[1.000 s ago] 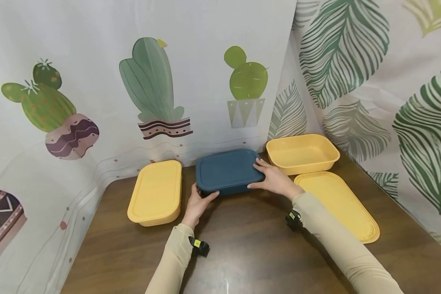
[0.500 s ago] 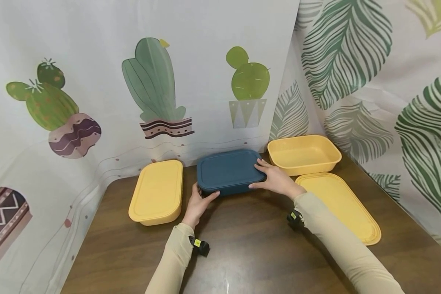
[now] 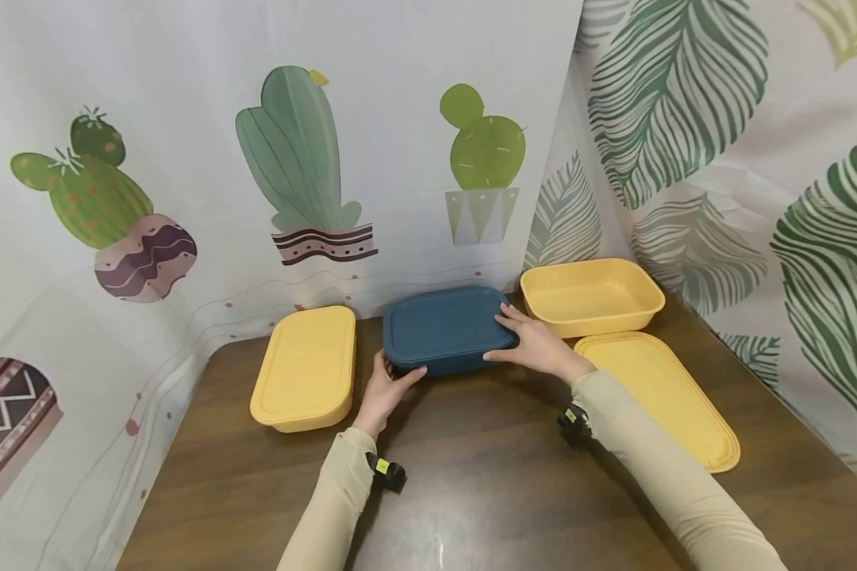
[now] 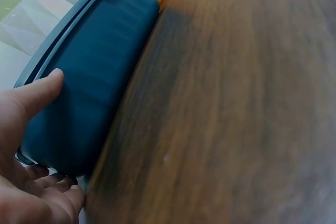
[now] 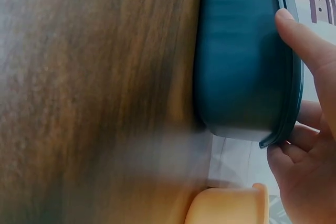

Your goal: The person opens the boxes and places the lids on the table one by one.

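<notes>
A dark blue lidded food container (image 3: 446,325) sits at the back middle of the table, close to the printed cloth. My left hand (image 3: 386,390) grips its near left corner, thumb on the front wall and the other fingers around the left end, as the left wrist view shows. At the opposite end, my right hand (image 3: 536,341) holds the right corner, thumb by the lid's front edge and fingers around the lid's end. In the right wrist view the blue container (image 5: 244,56) shows its side wall, with its lid on.
A yellow lidded container (image 3: 305,365) stands left of the blue one. An open yellow container (image 3: 593,297) is at the back right, with a yellow lid (image 3: 657,396) lying in front of it, partly under the right forearm. Printed cloth (image 3: 400,135) hangs behind the table (image 3: 471,476).
Both hands keep their hold on the blue container, which stays in place. Only the head view shifts slightly.
</notes>
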A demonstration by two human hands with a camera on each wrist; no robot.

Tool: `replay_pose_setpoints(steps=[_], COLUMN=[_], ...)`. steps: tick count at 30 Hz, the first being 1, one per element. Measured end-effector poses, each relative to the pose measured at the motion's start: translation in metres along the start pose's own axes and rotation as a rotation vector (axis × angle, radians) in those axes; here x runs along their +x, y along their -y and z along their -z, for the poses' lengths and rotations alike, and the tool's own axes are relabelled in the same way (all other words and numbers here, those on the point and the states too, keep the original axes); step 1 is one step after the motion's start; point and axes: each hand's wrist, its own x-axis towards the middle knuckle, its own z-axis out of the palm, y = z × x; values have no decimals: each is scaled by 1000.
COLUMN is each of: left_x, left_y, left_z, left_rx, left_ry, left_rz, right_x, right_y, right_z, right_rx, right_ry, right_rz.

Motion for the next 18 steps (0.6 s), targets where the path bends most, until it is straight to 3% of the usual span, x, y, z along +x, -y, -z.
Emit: replay_pose_setpoints(steps=[9, 18], left_x=[6, 2], left_y=[-3, 0], left_z=[4, 3], left_rx=[-5, -9], left_ry=[27, 23], left_rz=[18, 30], right_x=[2, -1], right_y=[7, 9], right_z=[9, 8], right_rx=[52, 49], right_ry=[-8, 9], right_rz=[-15, -15])
